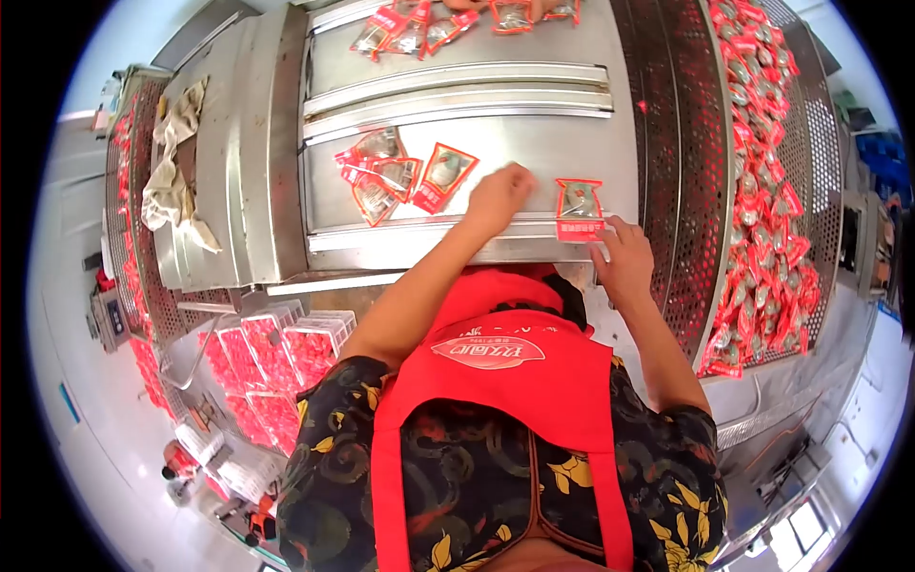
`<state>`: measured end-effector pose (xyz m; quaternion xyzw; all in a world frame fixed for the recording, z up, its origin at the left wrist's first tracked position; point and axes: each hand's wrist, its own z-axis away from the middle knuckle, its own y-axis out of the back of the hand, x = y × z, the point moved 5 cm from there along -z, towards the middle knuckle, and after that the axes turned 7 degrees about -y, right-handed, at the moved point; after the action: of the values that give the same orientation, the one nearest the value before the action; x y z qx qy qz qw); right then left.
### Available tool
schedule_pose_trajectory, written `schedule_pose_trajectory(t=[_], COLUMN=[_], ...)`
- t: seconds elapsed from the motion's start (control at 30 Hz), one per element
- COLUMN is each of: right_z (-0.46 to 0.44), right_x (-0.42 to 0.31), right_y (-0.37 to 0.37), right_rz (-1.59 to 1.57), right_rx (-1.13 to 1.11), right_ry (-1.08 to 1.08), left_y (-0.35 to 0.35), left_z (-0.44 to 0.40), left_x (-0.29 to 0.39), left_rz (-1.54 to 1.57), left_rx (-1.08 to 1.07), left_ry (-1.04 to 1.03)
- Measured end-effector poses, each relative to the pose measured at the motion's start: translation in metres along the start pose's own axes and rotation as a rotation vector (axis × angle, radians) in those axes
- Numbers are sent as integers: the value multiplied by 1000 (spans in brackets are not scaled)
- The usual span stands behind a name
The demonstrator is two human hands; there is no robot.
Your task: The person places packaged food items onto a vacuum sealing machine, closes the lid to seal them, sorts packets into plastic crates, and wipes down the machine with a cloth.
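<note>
Single packet: one red-edged packet (pixel 579 200) is lying by the near right corner of the table (pixel 534 143), its near end overlapping the metal rail (pixel 410 237).
Right hand: the right hand (pixel 627 255) is meeting the packet's near right corner with thumb and fingers; I cannot tell whether they are clamping it.
Left hand: the left hand (pixel 500 198) is hovering left of that packet, its blurred fingers curling, no packet showing; I cannot tell whether the tips are meeting.
Packet group: several similar packets (pixel 391 176) are lying toward the table's left edge.
Step in hand: the right hand is seemingly handling one packet by itself.
Next move: moving this packet would be calling for a secure corner pinch.
</note>
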<state>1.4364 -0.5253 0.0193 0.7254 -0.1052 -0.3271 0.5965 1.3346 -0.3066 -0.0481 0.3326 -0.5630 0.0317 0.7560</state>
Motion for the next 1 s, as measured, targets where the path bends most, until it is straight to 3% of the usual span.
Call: schedule_pose_trajectory(t=[0.03, 0.1, 0.17, 0.2, 0.27, 0.33, 0.4, 0.43, 0.5, 0.6, 0.73, 0.87, 1.0], right_z=[-6, -22, -40, -53, -72, -87, -96, -101, -111, -119, -116, -115, -111], right_x=[-8, -16, -40, -56, -86, -102, -105, -100, -94, -74, -54, -48, -40], right_y=[-3, -20, -64, -80, -114, -155, -188, -200, -213, -200, -182, -174, -167], right_rz=[-4, -511, -1007, -1061, -1189, -1266, -1355, -1351, -1290, -1028, -845, -981, -775], right_rx=[-7, -187, -399, -542, -738, -789, -768, -771, -800, -820, -917, -881, -701], right_ry=[11, -227, -437, -504, -673, -771, -868, -872, -839, -679, -631, -755, -602], left_y=[37, 92, 124, 126, 116, 108, 92, 92, 83, 76, 69, 61, 49], left_z=[7, 18, 25, 27, 28, 27, 29, 31, 39, 39, 23, 15, 11], left_x=[15, -6, -42, -54, -80, -105, -139, -133, -130, -134, -124, -129, -128], left_rz=[-100, -198, -489, -488, -718, -624, 80, 83, 433, 538, 246, 290, 441], left_rx=[141, 440, 393, 400, 77, 109, 32, 31, 64, 59, 30, -46, -100], left_ry=[-7, -26, 79, 82, 196, 192, 396, 400, 587, 517, 238, 285, 313])
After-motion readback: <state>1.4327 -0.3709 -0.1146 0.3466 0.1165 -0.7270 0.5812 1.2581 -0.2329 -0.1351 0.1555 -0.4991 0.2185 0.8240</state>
